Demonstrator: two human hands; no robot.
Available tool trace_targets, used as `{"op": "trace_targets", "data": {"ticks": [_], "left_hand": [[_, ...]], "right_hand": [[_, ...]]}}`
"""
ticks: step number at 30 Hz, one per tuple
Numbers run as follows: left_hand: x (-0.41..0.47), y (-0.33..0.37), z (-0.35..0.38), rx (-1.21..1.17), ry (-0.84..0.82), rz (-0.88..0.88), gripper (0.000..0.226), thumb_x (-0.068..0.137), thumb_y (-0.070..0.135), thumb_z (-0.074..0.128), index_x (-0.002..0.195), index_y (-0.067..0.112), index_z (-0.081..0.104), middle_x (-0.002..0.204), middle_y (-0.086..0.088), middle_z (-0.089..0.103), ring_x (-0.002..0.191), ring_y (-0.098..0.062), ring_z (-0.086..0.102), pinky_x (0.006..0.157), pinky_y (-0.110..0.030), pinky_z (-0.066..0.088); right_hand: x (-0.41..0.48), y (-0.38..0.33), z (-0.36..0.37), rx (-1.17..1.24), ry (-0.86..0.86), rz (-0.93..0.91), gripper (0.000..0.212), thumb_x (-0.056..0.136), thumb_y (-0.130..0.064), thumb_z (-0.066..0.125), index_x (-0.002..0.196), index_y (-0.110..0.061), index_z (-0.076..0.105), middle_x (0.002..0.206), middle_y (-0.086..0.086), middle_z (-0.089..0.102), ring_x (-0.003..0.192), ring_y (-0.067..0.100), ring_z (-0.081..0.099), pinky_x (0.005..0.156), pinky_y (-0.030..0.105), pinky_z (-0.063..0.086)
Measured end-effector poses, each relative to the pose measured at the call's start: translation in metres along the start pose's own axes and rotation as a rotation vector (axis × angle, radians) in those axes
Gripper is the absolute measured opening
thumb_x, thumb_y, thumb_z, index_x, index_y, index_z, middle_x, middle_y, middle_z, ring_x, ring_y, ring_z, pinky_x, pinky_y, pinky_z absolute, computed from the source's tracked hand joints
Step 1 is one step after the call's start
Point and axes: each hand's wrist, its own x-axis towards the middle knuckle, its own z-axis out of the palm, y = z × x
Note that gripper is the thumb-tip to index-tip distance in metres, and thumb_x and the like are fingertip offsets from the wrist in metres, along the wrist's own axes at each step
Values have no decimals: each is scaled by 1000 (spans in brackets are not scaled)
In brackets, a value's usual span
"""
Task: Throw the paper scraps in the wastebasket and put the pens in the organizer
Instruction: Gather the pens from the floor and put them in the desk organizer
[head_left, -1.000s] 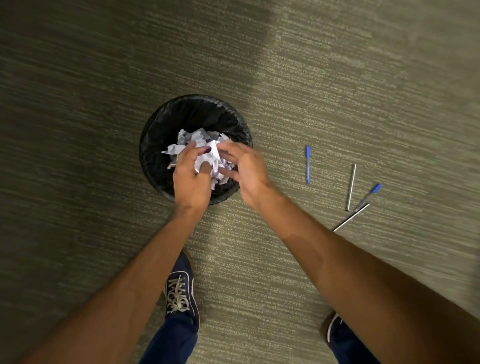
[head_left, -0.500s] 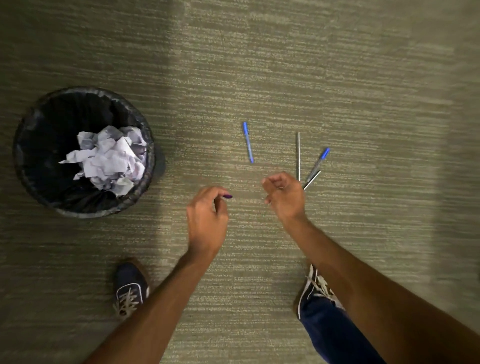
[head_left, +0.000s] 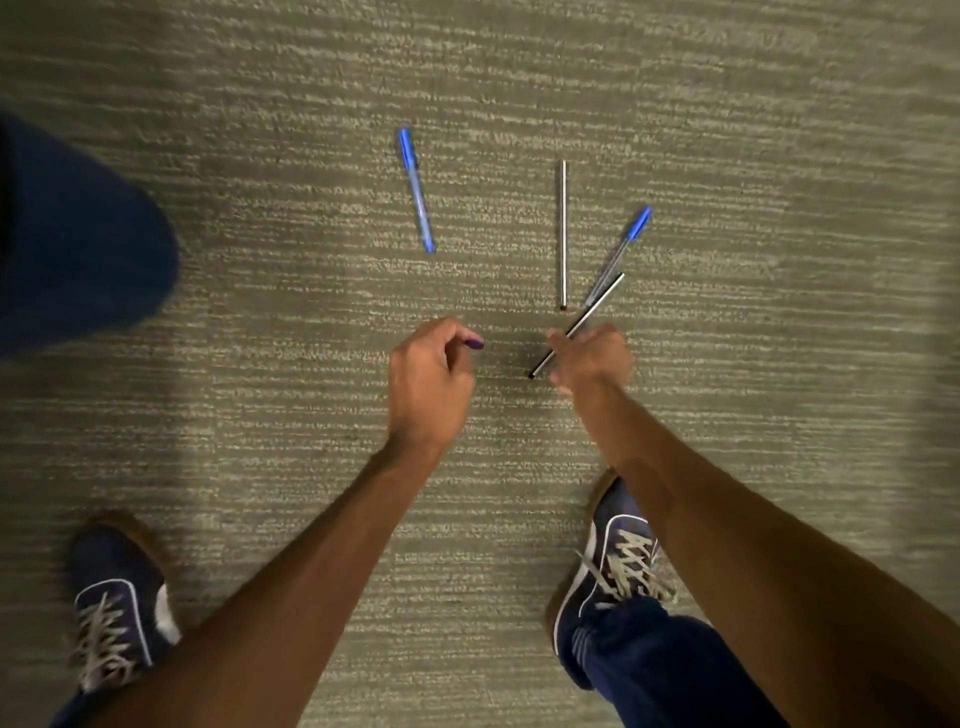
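Observation:
Several pens lie on the green-grey carpet. A blue pen (head_left: 415, 189) rests on the left, a thin silver pen (head_left: 563, 234) points straight away from me, and a clear pen with a blue cap (head_left: 619, 253) slants to the right. My right hand (head_left: 595, 361) pinches the near half of a silver pen with a dark tip (head_left: 602, 296), which lies slanted beside the clear one. My left hand (head_left: 428, 382) hovers to its left with fingers curled and nothing in it. Neither the wastebasket, the paper scraps nor an organizer is in view.
My two dark blue shoes stand on the carpet, the left shoe (head_left: 111, 603) at the bottom left and the right shoe (head_left: 610, 566) under my right forearm. A dark blue trouser knee (head_left: 78, 244) fills the left edge.
My hands left the paper scraps in the wastebasket and moved right to the pens. The wastebasket has slid out of view. My right hand has closed on the slanted silver pen.

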Motion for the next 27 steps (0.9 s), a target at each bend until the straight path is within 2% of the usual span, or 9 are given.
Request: {"op": "trace_targets", "data": {"ticks": [5, 8, 10, 12, 15, 19, 22, 24, 27], "left_hand": [[10, 3, 18, -14, -35, -68, 20, 95, -5, 58, 96, 6, 75, 85, -3, 73, 48, 7, 48, 42, -11, 40], [16, 18, 21, -40, -140, -190, 19, 100, 6, 55, 111, 12, 69, 103, -1, 72, 58, 1, 55, 44, -22, 51], [20, 31, 20, -93, -234, -288, 22, 103, 16, 54, 122, 17, 65, 112, 2, 69, 56, -3, 52, 40, -17, 44], [23, 42, 18, -160, -320, -342, 26, 102, 25, 54, 127, 20, 63, 115, 6, 68, 66, -2, 58, 50, -9, 47], [29, 54, 16, -320, -384, -432, 23, 100, 26, 59, 120, 20, 69, 111, 4, 74, 101, -13, 70, 89, -26, 59], [38, 61, 13, -530, -331, -580, 16, 98, 16, 61, 108, 10, 72, 105, -4, 76, 98, -19, 74, 84, -27, 60], [47, 61, 12, -588, -234, -628, 15, 99, 16, 58, 106, 8, 70, 105, -6, 76, 95, -21, 73, 80, -30, 60], [56, 56, 12, -601, -154, -629, 16, 100, 16, 57, 109, 9, 67, 109, -4, 75, 99, -19, 73, 82, -32, 61], [67, 46, 13, -632, -110, -632, 12, 101, 15, 56, 108, 11, 64, 111, -8, 75, 100, -21, 75, 84, -32, 62]], "right_hand": [[8, -7, 6, 59, 26, 53, 25, 84, -23, 79, 78, -18, 54, 87, 12, 72, 68, 26, 74, 67, 42, 64], [-6, -9, -2, 75, -41, -9, 13, 83, -26, 67, 83, -14, 64, 88, 13, 72, 73, 27, 71, 70, 45, 63], [-25, -17, -9, 122, -40, -112, 13, 87, -21, 70, 79, -16, 60, 80, 9, 67, 67, 24, 66, 67, 46, 62], [-45, -28, -18, 59, -51, -316, 7, 93, -17, 65, 88, -13, 63, 80, 0, 65, 68, 18, 62, 69, 40, 60], [-69, -39, -30, -97, -125, -594, 13, 96, -20, 57, 99, -15, 68, 88, 1, 68, 81, 17, 62, 79, 34, 51], [-70, -46, -33, -45, -229, -771, 11, 94, -13, 61, 97, -7, 70, 81, 2, 71, 72, 20, 67, 68, 39, 57], [-51, -48, -32, 44, -355, -753, 8, 92, -12, 66, 93, -8, 73, 78, 3, 74, 59, 25, 70, 51, 45, 58], [-33, -48, -29, 17, -229, -695, 8, 91, -10, 63, 92, -9, 71, 77, 2, 73, 56, 21, 69, 46, 40, 56], [-6, -51, -25, -144, -19, -643, 10, 95, -11, 62, 103, -7, 61, 77, 0, 66, 56, 14, 64, 38, 17, 45]]}}
